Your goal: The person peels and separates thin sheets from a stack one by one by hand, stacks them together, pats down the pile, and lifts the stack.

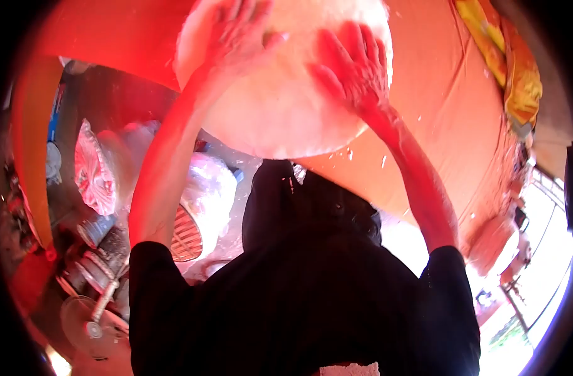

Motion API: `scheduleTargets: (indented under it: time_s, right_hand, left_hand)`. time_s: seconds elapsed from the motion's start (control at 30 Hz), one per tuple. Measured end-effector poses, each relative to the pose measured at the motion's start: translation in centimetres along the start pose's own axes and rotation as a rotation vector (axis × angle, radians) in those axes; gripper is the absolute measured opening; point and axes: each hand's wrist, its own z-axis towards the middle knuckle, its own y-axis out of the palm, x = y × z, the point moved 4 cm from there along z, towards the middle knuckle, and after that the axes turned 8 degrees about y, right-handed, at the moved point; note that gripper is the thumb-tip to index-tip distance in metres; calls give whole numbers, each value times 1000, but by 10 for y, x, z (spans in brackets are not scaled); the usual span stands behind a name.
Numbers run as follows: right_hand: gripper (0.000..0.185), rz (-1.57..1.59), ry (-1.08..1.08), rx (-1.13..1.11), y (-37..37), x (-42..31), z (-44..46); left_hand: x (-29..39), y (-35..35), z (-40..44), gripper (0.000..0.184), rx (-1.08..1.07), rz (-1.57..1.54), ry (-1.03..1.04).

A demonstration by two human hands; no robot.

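A large round, pale pad (pixel 280 119) with a soft, fluffy-looking edge lies at the top middle, over an orange cloth-like surface (pixel 418 144). I cannot make out exactly what it is made of. My left hand (pixel 242 34) rests on its upper left part, fingers extended and a little blurred. On the right part of the pad, my right hand (pixel 358 72) lies with its fingers spread, palm down. Neither hand grips anything. Small white bits are scattered on the orange surface just below the pad's right edge.
Yellow cloth (pixel 521 88) lies along the surface's right edge. Lower left stand a pink plastic-wrapped bundle (pixel 92 169), a clear plastic bag (pixel 214 185), a slatted basket-like item (pixel 186 235) and what looks like a fan (pixel 92 326). Bright light comes in at right.
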Motion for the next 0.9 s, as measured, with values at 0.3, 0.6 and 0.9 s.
scheduleTargets:
  time_s: [0.3,0.6,0.9]
  right_hand:
    - [62,-30,-68,-69,-25,-8,26]
    - [60,-9,-150,147,15,-11,113]
    - [66,9,-129,39,-6,-24,165]
  left_hand:
    - [30,-33,-45,71,-43,-127,-28]
    - [31,-34,-49,69,-38,-132,-33]
    - [8,-74,-77,62,204,-292,-239]
